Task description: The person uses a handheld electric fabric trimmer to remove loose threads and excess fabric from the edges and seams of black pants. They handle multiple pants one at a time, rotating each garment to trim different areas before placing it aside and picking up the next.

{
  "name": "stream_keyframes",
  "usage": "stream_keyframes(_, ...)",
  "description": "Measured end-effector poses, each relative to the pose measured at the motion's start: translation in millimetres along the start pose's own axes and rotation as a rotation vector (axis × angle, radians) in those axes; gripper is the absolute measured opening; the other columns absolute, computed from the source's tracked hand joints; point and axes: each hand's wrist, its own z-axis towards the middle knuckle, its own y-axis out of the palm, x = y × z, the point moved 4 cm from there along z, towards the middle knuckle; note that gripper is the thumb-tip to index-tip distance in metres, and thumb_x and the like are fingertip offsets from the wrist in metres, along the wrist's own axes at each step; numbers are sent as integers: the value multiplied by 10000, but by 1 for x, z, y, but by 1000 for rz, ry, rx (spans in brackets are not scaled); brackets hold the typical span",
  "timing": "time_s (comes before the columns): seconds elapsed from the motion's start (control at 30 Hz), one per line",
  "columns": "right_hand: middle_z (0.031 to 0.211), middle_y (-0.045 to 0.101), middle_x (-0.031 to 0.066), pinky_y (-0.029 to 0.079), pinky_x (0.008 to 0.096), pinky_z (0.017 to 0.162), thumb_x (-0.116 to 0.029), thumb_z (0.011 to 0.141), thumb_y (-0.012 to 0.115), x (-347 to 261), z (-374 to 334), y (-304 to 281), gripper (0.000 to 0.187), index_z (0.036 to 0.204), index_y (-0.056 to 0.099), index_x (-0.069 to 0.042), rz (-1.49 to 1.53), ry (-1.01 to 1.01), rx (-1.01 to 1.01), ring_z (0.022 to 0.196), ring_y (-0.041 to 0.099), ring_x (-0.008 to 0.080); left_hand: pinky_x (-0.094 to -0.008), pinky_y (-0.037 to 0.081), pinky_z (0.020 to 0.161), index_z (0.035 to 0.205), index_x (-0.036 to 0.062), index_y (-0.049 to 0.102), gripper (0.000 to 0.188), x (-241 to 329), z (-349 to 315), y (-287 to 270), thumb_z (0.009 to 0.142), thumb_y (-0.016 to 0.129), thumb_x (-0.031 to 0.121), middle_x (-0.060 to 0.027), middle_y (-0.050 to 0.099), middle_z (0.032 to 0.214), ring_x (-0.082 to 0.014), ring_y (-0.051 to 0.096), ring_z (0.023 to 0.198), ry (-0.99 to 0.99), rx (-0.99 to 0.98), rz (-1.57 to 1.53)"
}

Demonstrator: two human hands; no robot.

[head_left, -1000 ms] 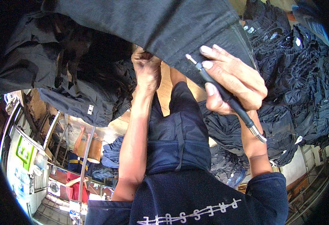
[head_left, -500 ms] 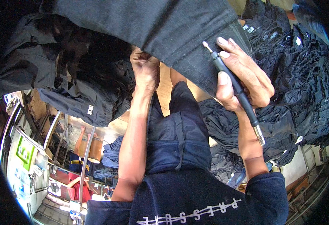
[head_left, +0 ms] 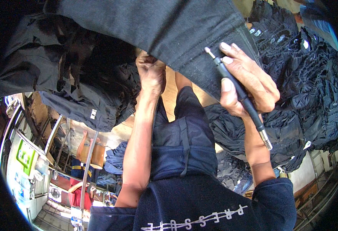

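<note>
A dark garment (head_left: 165, 29) stretches across the top of the view, with stitched seam lines near its right edge. My left hand (head_left: 151, 72) is closed at its lower edge, fingers curled and partly hidden under the cloth. My right hand (head_left: 250, 79) grips a black pen-shaped tool (head_left: 240, 90) between thumb and fingers. This tool has a thin shaft with a small pale tip at its upper left end and a ridged metal piece at the lower end. The pale tip is over the cloth near the seam; whether it touches cannot be made out.
More black garments (head_left: 92, 73) hang in folds at the left. A large heap of gathered dark clothes (head_left: 304, 88) lies at the right. Metal rails (head_left: 89, 165), a green basket (head_left: 25, 157) and a person in red (head_left: 78, 194) show at the lower left.
My right hand and the tool have shifted slightly left, with the pale tip a little lower. My left hand has moved slightly to the right and down. Both grips stay the same.
</note>
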Motion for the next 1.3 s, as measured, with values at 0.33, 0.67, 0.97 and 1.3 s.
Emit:
stream_keyframes(0.33,968,798,188,656,521,985,-44,823,748,-4,0,1,254,1050,803,56,160,-45,-57,1017,822,382,-387,633,962,1206,8,739,244,2,0,-8,963,736,-7,-94,783,1241,-237,766,1100,-17,-40,40)
stream_keyframes(0.67,1074,778,145,570,382,959,-189,1074,732,3,8,-57,211,1153,704,5,201,653,540,1012,747,248,-452,485,1170,1638,45,419,831,226,1,14,976,855,293,-210,465,1650,-334,541,1449,279,121,752)
stream_keyframes(0.97,994,767,175,578,404,869,-80,845,801,8,46,14,260,1091,725,-43,-15,671,574,946,766,285,-479,512,1111,1361,6,654,818,361,262,80,767,944,488,-242,714,1342,-412,654,1288,353,-119,1693)
stream_keyframes(1.3,933,706,170,555,470,839,23,920,631,-44,-120,-81,183,1063,723,-43,-407,619,814,910,710,397,-452,442,1175,1523,-47,536,737,286,207,54,904,874,165,-220,632,1450,-343,599,1311,251,-255,1344)
